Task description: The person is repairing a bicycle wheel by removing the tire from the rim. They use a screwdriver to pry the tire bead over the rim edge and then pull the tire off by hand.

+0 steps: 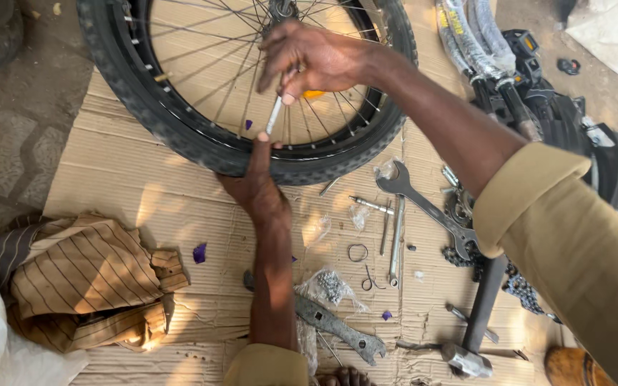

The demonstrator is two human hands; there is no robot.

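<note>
Your tan sleeve (574,243) fills the near right. Right hand (316,61) pinches a thin white tool (274,114) over the spokes. Left hand (259,182) grips the bicycle wheel (173,125) at its near rim, on cardboard (116,171). Spanners (423,207) lie just beside.

Cardboard (130,171) covers the ground. On it, below the wheel (202,136), lie two wrenches (423,207), loose bolts (370,205), a cloth (87,279) at left, a hammer (477,322) at right.
</note>
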